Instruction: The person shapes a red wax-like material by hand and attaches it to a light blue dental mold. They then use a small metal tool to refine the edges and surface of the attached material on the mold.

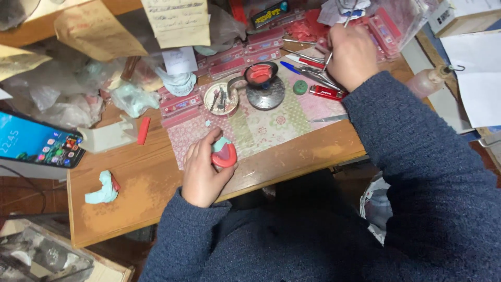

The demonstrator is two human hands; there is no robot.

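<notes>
Wax model: a pink-and-mint dental cast (224,153) at the near edge of the wooden table (135,183).
Left hand (201,169): fingers curled closed around the cast.
Right hand (352,55): far right, closed on a thin metal tool (336,37).
Nearby: red lighter (327,93), small metal pan (261,74), phone (36,143) far left.

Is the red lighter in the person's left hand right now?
No, the red lighter lies on the patterned mat below the right hand, while the left hand holds a pink wax dental model.
</notes>
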